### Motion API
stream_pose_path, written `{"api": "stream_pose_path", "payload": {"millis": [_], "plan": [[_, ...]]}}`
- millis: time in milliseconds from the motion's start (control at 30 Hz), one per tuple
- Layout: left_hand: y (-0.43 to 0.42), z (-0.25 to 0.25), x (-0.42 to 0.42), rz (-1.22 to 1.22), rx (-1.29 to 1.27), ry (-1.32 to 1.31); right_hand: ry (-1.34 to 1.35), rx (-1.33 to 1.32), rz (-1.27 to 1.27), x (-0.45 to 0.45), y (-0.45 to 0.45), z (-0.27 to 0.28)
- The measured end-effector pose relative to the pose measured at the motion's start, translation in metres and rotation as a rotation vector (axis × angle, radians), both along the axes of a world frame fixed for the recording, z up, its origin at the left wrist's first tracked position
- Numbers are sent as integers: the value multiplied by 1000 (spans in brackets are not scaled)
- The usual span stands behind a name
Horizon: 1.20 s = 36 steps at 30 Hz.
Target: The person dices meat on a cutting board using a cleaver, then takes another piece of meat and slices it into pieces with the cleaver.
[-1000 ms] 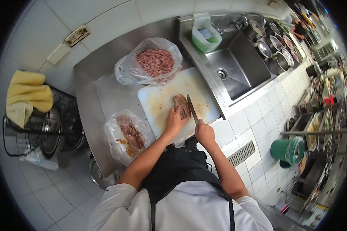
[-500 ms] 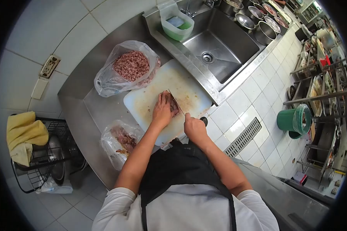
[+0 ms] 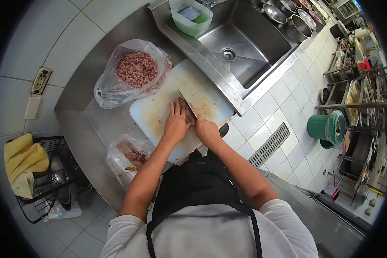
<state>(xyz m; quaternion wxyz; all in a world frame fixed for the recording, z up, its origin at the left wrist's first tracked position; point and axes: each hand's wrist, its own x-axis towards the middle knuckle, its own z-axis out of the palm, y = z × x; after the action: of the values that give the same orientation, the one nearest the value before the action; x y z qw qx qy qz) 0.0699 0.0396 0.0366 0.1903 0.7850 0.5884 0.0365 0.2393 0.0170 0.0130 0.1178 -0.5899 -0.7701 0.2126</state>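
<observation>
As seen from above, a dark brown pc. of meat [image 3: 188,112] lies on a white cutting board [image 3: 213,96], under the person's left hand [image 3: 176,126], approx. mid-board. Left-hand fingers are bent over its left side, w/ the thumb toward the near end, gripping it against the board. Right hand [image 3: 207,131] is closed in a fist round a knife [image 3: 186,102], blade slanting far-left along the meat's right side; can't tell if the edge is in the meat or just against it. So the meat sits b/w the left fingers and the blade, w/ the thumb v. near the steel.

Handling, by judgement: prob. light, fairly firm but w/ some give, poss. a bit greasy, so apt to slide; not fragile, tho' it may shred. Best hold: flat from above on the left side, fingertips curled back from the blade.

Far left of the board, an open plastic bag [image 3: 109,92] holds diced meat [image 3: 136,69] on the steel table [image 3: 105,120].
</observation>
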Motion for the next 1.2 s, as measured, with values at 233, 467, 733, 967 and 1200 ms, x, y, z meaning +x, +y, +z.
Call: {"api": "stream_pose_path", "payload": {"millis": [233, 467, 733, 967, 1200], "plan": [[0, -2, -7, -19, 7, -54, 104, -15, -34, 15, -15, -7], [0, -4, -8, 7, 2, -81, 143, -25, 5, 39, -3, -1], [-5, -10, -6, -25, 93, -18, 44, -4, -1, 24, -12, 50], [-5, 4, -6, -6, 40, -26, 20, -80, -41, 20, -25, 54], [-2, -2, -7, -56, 89, 6, 24, -107, -32, 16, -21, 43]]}}
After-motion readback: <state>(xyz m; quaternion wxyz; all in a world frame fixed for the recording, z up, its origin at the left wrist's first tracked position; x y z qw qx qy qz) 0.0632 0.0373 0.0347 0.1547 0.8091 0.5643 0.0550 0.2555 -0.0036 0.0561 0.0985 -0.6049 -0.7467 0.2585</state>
